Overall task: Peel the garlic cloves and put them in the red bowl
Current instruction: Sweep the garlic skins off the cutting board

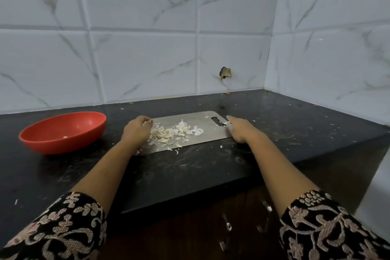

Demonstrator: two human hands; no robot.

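Observation:
A heap of garlic cloves and loose papery skins [175, 131] lies on a steel cutting board [202, 118] on the black counter. My left hand [136, 131] is at the board's left end, fingers curled, pinching a small pale piece of garlic beside the heap; whether it is a clove or skin is unclear. My right hand [239, 130] rests on the board's right edge, next to the handle slot [218, 122], with its fingers stretched out. The red bowl [42, 133] stands left of the board, with one small pale clove [65, 137] inside.
The black counter [190, 167] carries scattered bits of skin around the board. White marble-look tiled walls close the back and right side, with a broken hole [225, 73] in the back wall. The counter's front edge runs diagonally at lower right above dark cabinet fronts.

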